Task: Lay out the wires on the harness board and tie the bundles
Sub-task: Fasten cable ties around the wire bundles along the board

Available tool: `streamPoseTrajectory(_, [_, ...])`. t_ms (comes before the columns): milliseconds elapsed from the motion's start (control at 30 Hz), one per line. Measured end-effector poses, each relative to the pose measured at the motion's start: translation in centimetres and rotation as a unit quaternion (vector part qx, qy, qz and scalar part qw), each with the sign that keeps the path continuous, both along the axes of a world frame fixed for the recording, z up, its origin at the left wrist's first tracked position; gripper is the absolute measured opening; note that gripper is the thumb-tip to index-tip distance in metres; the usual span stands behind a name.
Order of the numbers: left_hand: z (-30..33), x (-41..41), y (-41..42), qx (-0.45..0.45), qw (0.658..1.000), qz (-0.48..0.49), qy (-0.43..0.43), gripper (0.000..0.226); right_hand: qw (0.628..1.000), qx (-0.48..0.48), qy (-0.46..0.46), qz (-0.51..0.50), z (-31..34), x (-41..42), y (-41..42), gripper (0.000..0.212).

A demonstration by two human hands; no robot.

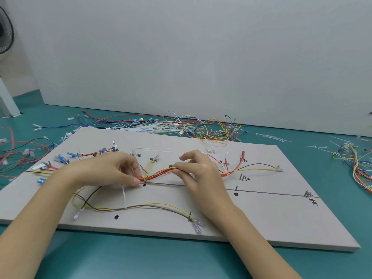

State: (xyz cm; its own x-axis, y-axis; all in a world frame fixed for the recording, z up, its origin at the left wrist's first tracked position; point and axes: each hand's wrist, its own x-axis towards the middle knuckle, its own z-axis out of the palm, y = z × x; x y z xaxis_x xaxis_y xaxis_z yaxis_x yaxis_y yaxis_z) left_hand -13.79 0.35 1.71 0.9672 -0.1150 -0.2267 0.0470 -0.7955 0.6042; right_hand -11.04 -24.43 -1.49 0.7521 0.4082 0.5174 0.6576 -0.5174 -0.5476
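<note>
Bundle [159, 173] of red, orange, yellow wires is held above harness board [261, 218] | pinched by left hand [112, 170] at cable tie [124, 195], by right hand [199, 174] further along | light, limp, best gripped beside tie.

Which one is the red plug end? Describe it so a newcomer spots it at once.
Start at the grey harness board and go to its far right part, right of the right hand. The red plug end tips an orange-red wire; neighbouring ends are clear or whitish.
</note>
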Motion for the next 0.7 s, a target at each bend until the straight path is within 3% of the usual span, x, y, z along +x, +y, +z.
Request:
streamPoseTrajectory(100, [-0.2,0.0,-1.2,0.040,0.998,0.040,-0.033,0.028,1.000,-0.020,0.018,0.005,0.0,0.0,-0.3,0.015])
streamPoseTrajectory(367, [-0.2,0.1,-2.5,0.014,0.996,0.055,-0.062,0.021,0.998,-0.046,0.043,0.008,-0.1,0.3,-0.7,0.019])
streamPoseTrajectory(533, [-0.3,-0.1,-2.5,0.082,0.990,0.035,-0.108,0.018,0.998,-0.052,0.046,0.006,-0.2,0.4,-0.8,0.019])
streamPoseTrajectory(700, [-0.4,0.0,-2.2,0.088,0.990,0.012,-0.109,0.016,0.997,-0.056,0.050,0.000,-0.3,0.3,-0.8,0.018])
